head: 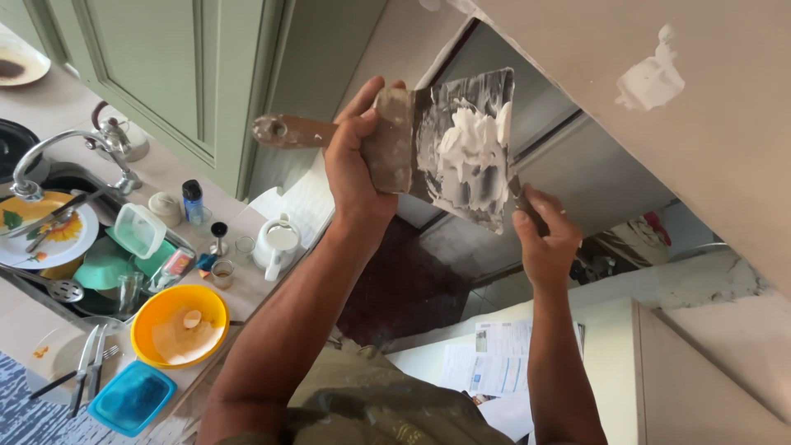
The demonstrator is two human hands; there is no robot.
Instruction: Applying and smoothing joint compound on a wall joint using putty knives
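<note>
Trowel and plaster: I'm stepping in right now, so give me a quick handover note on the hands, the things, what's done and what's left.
Left hand: grips the wide trowel by its wooden handle, blade held up, loaded with white plaster.
Right hand: holds a small knife at the trowel's lower edge.
Done: one dab of plaster sits on the sloped surface above.
Left: the plaster on the trowel is not yet spread.

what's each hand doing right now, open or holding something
Left hand: closed on the wide putty knife loaded with white filler.
Right hand: closed on a second tool's handle; the tool itself is mostly hidden.
</note>
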